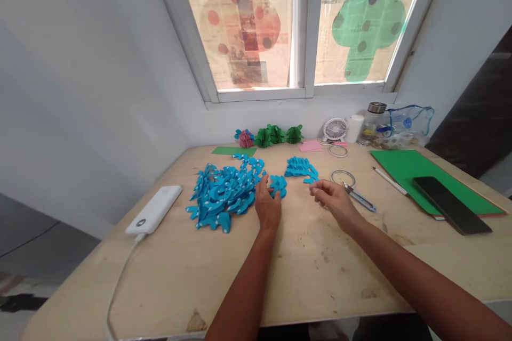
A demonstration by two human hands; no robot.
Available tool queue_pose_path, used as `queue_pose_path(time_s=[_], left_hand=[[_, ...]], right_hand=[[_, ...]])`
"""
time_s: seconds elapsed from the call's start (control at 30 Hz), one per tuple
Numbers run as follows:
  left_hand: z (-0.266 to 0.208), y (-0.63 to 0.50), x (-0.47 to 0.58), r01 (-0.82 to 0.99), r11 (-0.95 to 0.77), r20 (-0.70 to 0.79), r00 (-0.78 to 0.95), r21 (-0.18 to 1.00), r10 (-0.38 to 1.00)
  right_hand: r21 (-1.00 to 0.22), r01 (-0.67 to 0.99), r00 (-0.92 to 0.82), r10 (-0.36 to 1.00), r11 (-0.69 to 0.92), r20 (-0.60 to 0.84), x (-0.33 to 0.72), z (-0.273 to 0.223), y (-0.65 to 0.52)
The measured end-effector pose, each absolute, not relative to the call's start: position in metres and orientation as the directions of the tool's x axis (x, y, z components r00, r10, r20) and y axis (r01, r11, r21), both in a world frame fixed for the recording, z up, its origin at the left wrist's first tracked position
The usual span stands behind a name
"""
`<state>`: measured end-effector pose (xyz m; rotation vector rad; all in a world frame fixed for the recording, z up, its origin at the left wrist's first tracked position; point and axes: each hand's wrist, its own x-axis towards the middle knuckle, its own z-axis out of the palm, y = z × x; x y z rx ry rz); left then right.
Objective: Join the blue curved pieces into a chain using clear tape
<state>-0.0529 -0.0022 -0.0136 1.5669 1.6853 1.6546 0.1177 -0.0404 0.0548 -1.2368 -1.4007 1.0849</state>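
Observation:
My left hand [268, 206] rests at the right edge of a large heap of blue paper cut-outs [224, 189] with small white marks. Its fingers are stretched and apart, the thumb close to a blue flower-shaped paper piece [279, 185] lying flat. Whether they touch cannot be told. Further right, my right hand [335, 201] is closed in a pinch above the table; whatever lies between the fingertips is too small to make out. Just beyond it is a smaller group of blue folded paper pieces [300, 167], set in a row.
A utility knife [362, 200] and a roll of tape [343, 177] lie right of my right hand. Farther right are a pen [390, 181], green sheets [416, 170] and a phone [452, 205]. A white power bank [154, 210] with cable sits left. Green paper flowers [276, 135] and a fan [335, 129] line the wall.

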Motion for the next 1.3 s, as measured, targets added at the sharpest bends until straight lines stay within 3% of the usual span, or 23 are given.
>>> queue_pose_path(time_s=[0.2,0.3,0.5,0.7,0.93,1.07,1.3], left_hand=[[-0.015,-0.003,-0.053,0.513,-0.268,0.475,-0.330,0.816,0.815],[-0.018,0.000,-0.054,0.507,-0.260,0.465,-0.334,0.822,0.820],[-0.014,0.001,-0.052,0.464,-0.286,0.476,-0.368,0.838,0.799],[-0.004,-0.009,-0.045,0.412,-0.354,0.507,-0.362,0.840,0.782],[0.005,-0.024,-0.022,0.512,-0.565,0.701,-0.106,0.647,0.705],[0.007,-0.031,-0.012,0.512,-0.658,0.741,0.061,0.552,0.669],[0.005,-0.033,-0.008,0.461,-0.698,0.722,0.163,0.547,0.673]], right_hand=[[-0.989,0.100,0.074,0.990,0.113,0.120,0.090,0.013,-0.023],[-0.985,0.113,0.041,0.990,0.128,0.134,0.089,-0.002,-0.024],[-0.990,0.094,-0.023,0.994,0.108,0.107,0.090,0.000,-0.030],[-0.997,-0.044,0.025,0.998,0.058,0.057,0.090,0.003,-0.028],[-0.966,-0.237,0.199,0.978,0.101,0.053,0.099,0.003,-0.019],[-0.947,-0.295,0.283,0.958,0.129,0.043,0.103,0.004,-0.016],[-0.932,-0.331,0.306,0.951,0.150,0.044,0.105,0.005,-0.014]])
